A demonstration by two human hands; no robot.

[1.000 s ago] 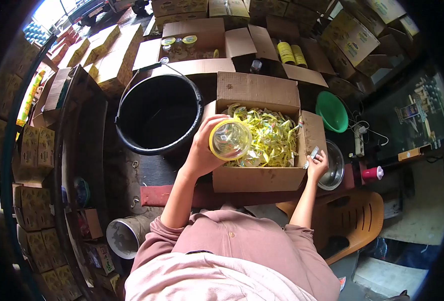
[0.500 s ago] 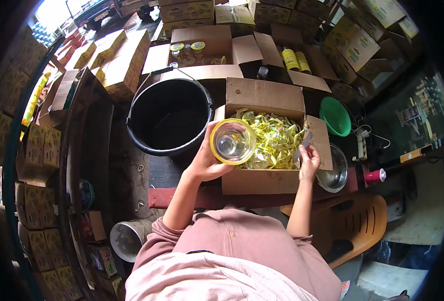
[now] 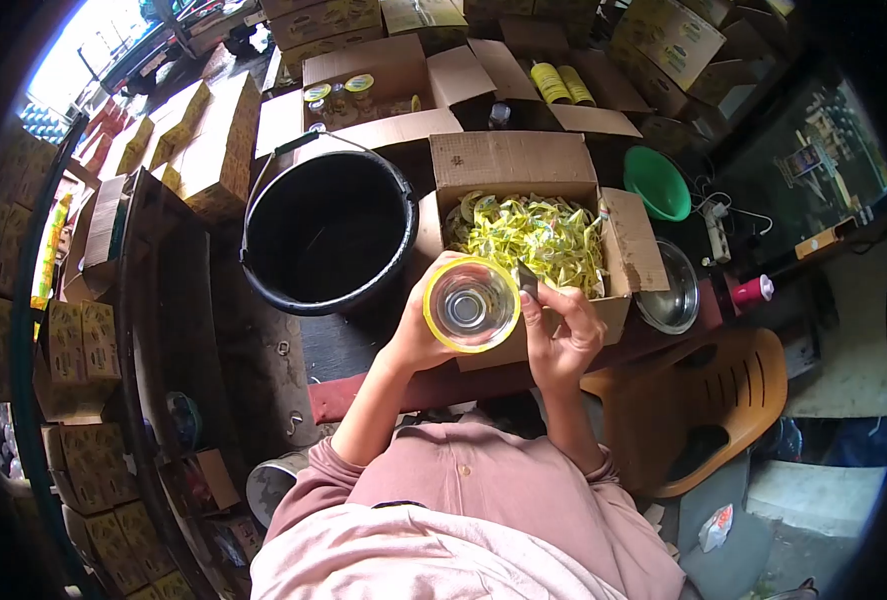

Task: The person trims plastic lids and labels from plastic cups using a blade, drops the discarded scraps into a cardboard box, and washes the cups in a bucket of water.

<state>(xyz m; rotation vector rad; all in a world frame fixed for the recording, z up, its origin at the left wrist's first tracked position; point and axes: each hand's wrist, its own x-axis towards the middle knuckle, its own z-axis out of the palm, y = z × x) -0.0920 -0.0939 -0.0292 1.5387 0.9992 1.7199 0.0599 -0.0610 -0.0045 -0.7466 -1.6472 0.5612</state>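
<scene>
My left hand (image 3: pixel 418 318) is wrapped round a clear jar (image 3: pixel 469 306) with a yellow rim, its round face turned up toward me. Between the thumb and fingers of my right hand (image 3: pixel 564 338) is a small, flat, dark blade-like piece (image 3: pixel 527 277), close to the right side of the jar's rim. Whether the piece touches the rim I cannot tell. Just beyond both hands, a cardboard box (image 3: pixel 513 160) with raised flaps holds a heap of crumpled yellow and clear plastic strips (image 3: pixel 533 235).
Left of the box stands a large black bucket (image 3: pixel 253 262). A green bowl (image 3: pixel 656 184), a clear round basin (image 3: pixel 675 300) and a power strip (image 3: pixel 717 230) lie to the right. Behind is an open carton (image 3: pixel 403 62) with jars. An orange plastic chair (image 3: pixel 693 400) is at my right.
My right hand has moved left and nearer, from over the strips to the jar's rim, bringing the blade-like piece along. My left hand keeps the jar. The camera view has shifted slightly.
</scene>
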